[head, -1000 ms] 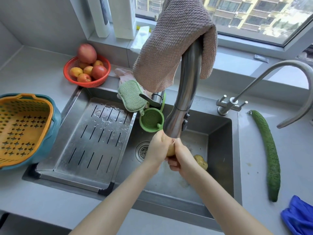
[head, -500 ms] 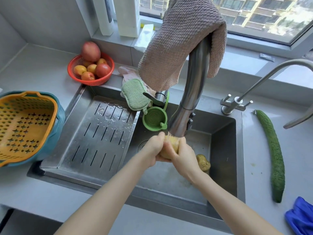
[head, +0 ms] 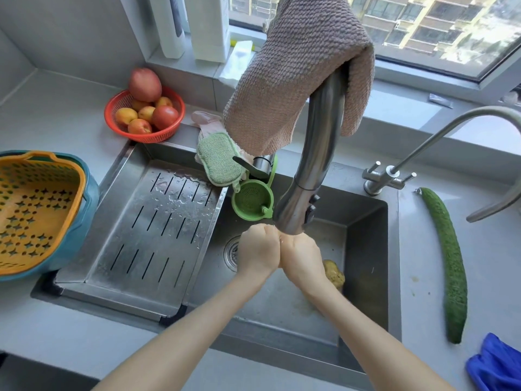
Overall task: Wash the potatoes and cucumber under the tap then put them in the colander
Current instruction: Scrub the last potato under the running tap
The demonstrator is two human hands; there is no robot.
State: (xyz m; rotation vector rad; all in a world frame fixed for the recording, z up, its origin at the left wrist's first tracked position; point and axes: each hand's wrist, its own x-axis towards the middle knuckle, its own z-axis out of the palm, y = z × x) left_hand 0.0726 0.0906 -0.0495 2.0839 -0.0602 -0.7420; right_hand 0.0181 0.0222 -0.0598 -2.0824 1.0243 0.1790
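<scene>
My left hand [head: 258, 249] and my right hand [head: 301, 255] are pressed together over the sink [head: 366, 249], right under the head of the tap [head: 296, 210]. Their fingers curl round a potato that is now hidden between them. A second potato [head: 334, 273] lies on the sink floor just right of my right wrist. The long green cucumber [head: 448, 258] lies on the counter right of the sink. The orange colander [head: 33, 210] sits in a teal bowl at the far left.
A slotted steel drain tray [head: 158, 230] covers the sink's left half. A green strainer [head: 252, 201] and sponge [head: 217, 165] hang behind the hands. A brown cloth [head: 298, 71] drapes the tap. A red fruit basket [head: 146, 138], a second tap [head: 386, 179] and a blue cloth [head: 496, 365] stand around.
The potato showed between my hands half a second ago; my hands have turned and closed over it, so it no longer shows. They stay under the tap head.
</scene>
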